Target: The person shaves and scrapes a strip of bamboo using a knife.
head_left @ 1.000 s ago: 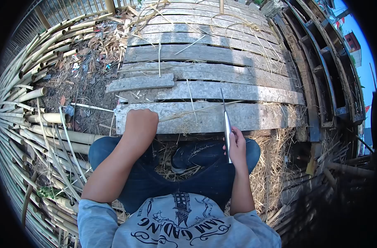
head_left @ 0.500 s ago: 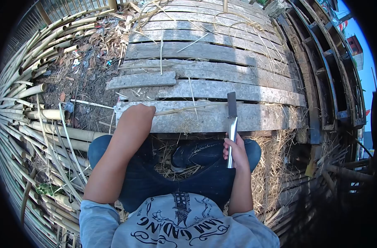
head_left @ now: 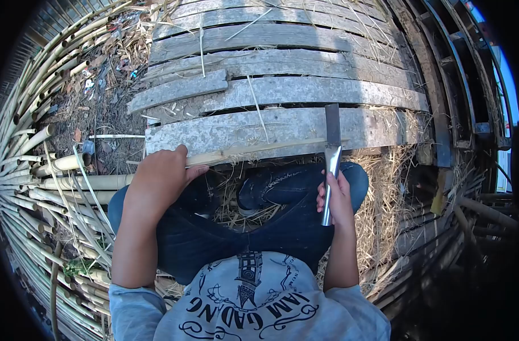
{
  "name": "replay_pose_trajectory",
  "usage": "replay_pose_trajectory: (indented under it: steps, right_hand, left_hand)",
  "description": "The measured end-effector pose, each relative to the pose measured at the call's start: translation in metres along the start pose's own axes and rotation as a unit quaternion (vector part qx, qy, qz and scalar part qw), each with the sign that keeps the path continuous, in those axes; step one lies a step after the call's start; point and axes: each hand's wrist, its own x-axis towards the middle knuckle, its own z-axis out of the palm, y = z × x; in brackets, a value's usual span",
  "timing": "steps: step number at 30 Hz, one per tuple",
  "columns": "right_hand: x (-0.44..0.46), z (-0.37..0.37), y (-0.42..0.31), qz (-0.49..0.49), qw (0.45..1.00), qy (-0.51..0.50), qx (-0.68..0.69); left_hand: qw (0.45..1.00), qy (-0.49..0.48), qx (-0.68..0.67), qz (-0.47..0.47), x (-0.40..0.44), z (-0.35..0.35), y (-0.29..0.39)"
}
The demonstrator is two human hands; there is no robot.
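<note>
My left hand [head_left: 160, 176] is closed around the near end of a thin, pale bamboo strip [head_left: 253, 149], with its thumb stretched along the strip. The strip runs to the right along the front edge of the plank platform, its broad side showing. In my right hand [head_left: 336, 196] is a knife [head_left: 333, 125] with a shiny metal tube handle and a wide, dark, square-ended blade. The handle passes through my curled fingers and the blade points away from me. Its blade crosses over the strip's right part; whether they touch I cannot tell.
Weathered planks [head_left: 299, 91] with gaps between them stretch ahead, strewn with thin slivers. A short loose board [head_left: 177, 91] lies on them. Many bamboo poles [head_left: 60, 165] are stacked at the left. Straw-like shavings [head_left: 379, 199] and a wooden frame [head_left: 453, 74] are on the right.
The view has tilted downward. My left hand has moved down and left, and the strip now shows a wider face. The knife is still in my right hand, slightly farther right.
</note>
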Motion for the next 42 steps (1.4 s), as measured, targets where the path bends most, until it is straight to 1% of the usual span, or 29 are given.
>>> replay_pose_trajectory:
  steps: [2, 5, 9, 11, 13, 15, 16, 17, 19, 20, 21, 23, 24, 26, 27, 28, 29, 31, 32, 33, 35, 36, 38, 39, 42]
  right_hand:
    - [0.001, -0.001, 0.008, 0.021, 0.999, 0.015, 0.031]
    - [0.000, 0.004, 0.023, 0.037, 0.996, 0.016, 0.078]
    - [-0.008, 0.018, 0.041, 0.064, 0.982, -0.005, 0.176]
    - [-0.007, 0.021, 0.048, 0.057, 0.983, -0.016, 0.175]
    - [-0.007, 0.016, 0.043, 0.068, 0.979, -0.021, 0.192]
    - [-0.004, 0.004, 0.039, 0.090, 0.975, -0.053, 0.195]
    - [0.000, -0.001, 0.039, 0.073, 0.979, -0.055, 0.184]
    - [0.002, -0.001, 0.040, 0.076, 0.978, -0.053, 0.186]
    - [0.004, 0.005, 0.043, 0.071, 0.962, -0.019, 0.263]
    - [0.003, 0.011, 0.047, 0.062, 0.973, -0.015, 0.222]
    - [-0.001, 0.018, 0.050, 0.065, 0.980, -0.034, 0.185]
    - [-0.010, 0.028, 0.051, 0.087, 0.980, -0.103, 0.146]
    - [-0.014, 0.033, 0.049, 0.078, 0.983, -0.126, 0.111]
    - [-0.011, 0.032, 0.052, 0.059, 0.985, -0.126, 0.101]
    - [-0.005, 0.026, 0.055, 0.048, 0.986, -0.127, 0.096]
    - [-0.001, 0.023, 0.056, 0.042, 0.989, -0.105, 0.098]
    - [0.002, 0.022, 0.055, 0.052, 0.986, -0.075, 0.143]
    - [0.008, 0.019, 0.055, 0.035, 0.966, -0.041, 0.251]
    - [0.008, 0.023, 0.057, 0.033, 0.965, -0.029, 0.257]
    - [0.007, 0.029, 0.058, 0.033, 0.965, -0.032, 0.257]
    - [-0.001, 0.037, 0.062, 0.036, 0.981, -0.053, 0.182]
    - [-0.004, 0.038, 0.065, 0.035, 0.982, -0.071, 0.172]
    - [-0.005, 0.039, 0.067, 0.027, 0.986, -0.071, 0.152]
    - [-0.006, 0.039, 0.069, 0.021, 0.989, -0.070, 0.131]
    - [-0.004, 0.035, 0.067, 0.023, 0.988, -0.059, 0.138]
  left_hand:
    - [1.000, 0.011, 0.024, -0.011, 0.000, 0.010, -0.002]
    - [0.999, 0.005, 0.039, 0.000, 0.002, 0.019, -0.006]
    - [0.998, -0.047, 0.036, -0.018, 0.010, 0.020, -0.008]
    - [0.996, -0.066, 0.049, -0.041, 0.015, 0.022, -0.010]
    - [0.996, -0.061, 0.053, -0.036, 0.015, 0.025, -0.011]
    - [0.996, -0.056, 0.059, -0.031, 0.016, 0.026, -0.008]
    - [0.995, -0.057, 0.066, -0.042, 0.016, 0.026, -0.006]
    - [0.994, -0.058, 0.072, -0.053, 0.016, 0.026, -0.004]
    - [0.994, -0.063, 0.076, -0.049, 0.018, 0.030, -0.002]
    - [0.994, -0.063, 0.079, -0.046, 0.019, 0.031, -0.002]
    - [0.993, -0.064, 0.082, -0.046, 0.021, 0.031, -0.003]
    - [0.994, -0.067, 0.073, -0.037, 0.024, 0.030, -0.005]
    - [0.994, -0.067, 0.074, -0.038, 0.024, 0.033, -0.008]
    - [0.995, -0.047, 0.090, -0.009, 0.022, 0.038, -0.013]
    - [0.995, -0.048, 0.091, -0.011, 0.022, 0.037, -0.013]
    - [0.994, -0.054, 0.090, -0.014, 0.023, 0.036, -0.012]
    - [0.994, -0.059, 0.090, -0.018, 0.023, 0.035, -0.011]
    - [0.993, -0.065, 0.093, -0.027, 0.027, 0.035, -0.006]
    - [0.992, -0.069, 0.097, -0.033, 0.027, 0.036, -0.003]
    - [0.992, -0.068, 0.097, -0.035, 0.026, 0.037, -0.002]
    - [0.990, 0.016, 0.138, -0.026, 0.026, 0.041, -0.002]
    - [0.990, 0.016, 0.139, -0.026, 0.025, 0.040, -0.003]
    - [0.989, 0.047, 0.140, 0.015, 0.022, 0.038, -0.006]
    - [0.989, 0.045, 0.140, 0.016, 0.022, 0.038, -0.009]
    - [0.993, 0.029, 0.111, 0.028, 0.026, 0.032, -0.013]
